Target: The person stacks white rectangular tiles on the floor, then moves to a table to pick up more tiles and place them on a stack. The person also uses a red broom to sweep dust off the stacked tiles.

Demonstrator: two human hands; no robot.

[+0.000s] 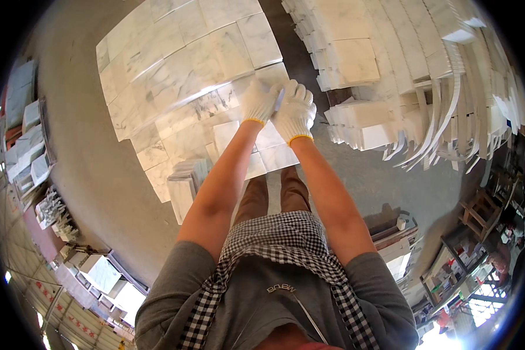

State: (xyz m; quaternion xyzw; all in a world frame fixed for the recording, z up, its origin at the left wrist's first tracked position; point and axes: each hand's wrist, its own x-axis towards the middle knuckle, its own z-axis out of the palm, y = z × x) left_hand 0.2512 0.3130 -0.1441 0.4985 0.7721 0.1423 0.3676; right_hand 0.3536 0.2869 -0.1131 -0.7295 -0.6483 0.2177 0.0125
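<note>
White knit gloves with yellow cuffs cover both my hands, which are close together at the right edge of a layout of white, grey-veined marble tiles (198,58). My left hand (258,101) is closed over the near part of a marble tile (273,74). Beside it, my right hand (294,112) has its fingers curled round the right edge of that tile. The gloves hide where the fingertips meet the stone. Loose tiles (224,134) lie overlapping on the layout just left of my left wrist.
A small stack of tiles (184,184) stands by my left forearm. Long rows of stacked tiles (356,58) are at the right, with pale curved strips (443,128) beside them. Stone pieces (32,151) are piled far left. A wooden stool (478,210) stands at the right.
</note>
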